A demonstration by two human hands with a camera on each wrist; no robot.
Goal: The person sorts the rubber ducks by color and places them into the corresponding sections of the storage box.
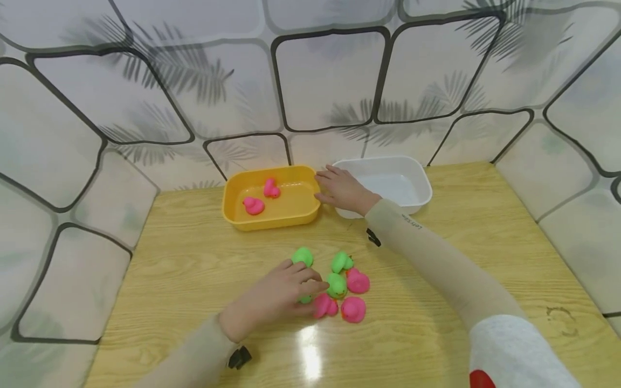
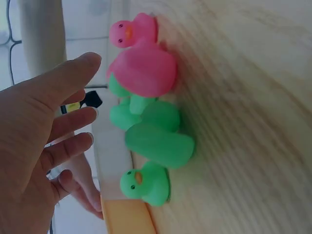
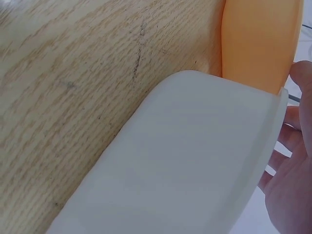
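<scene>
Watching remotely, I'm seeing the left hand (image 1: 276, 296) hovering, fingers loosely parted, empty; toy ducks (image 1: 336, 284) are lying beside its fingertips, probably light, squeezable, best pinched mid-body. The right hand's (image 1: 345, 188) fingers, relaxed, seemingly empty, are meeting the yellow tub (image 1: 297, 201).

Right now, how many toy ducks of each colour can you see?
Pink ducks: 5 (2 in the yellow tray, 3 on the table)
Green ducks: 4 (all on the table, some partly behind the left hand)
Total: 9 ducks
</scene>
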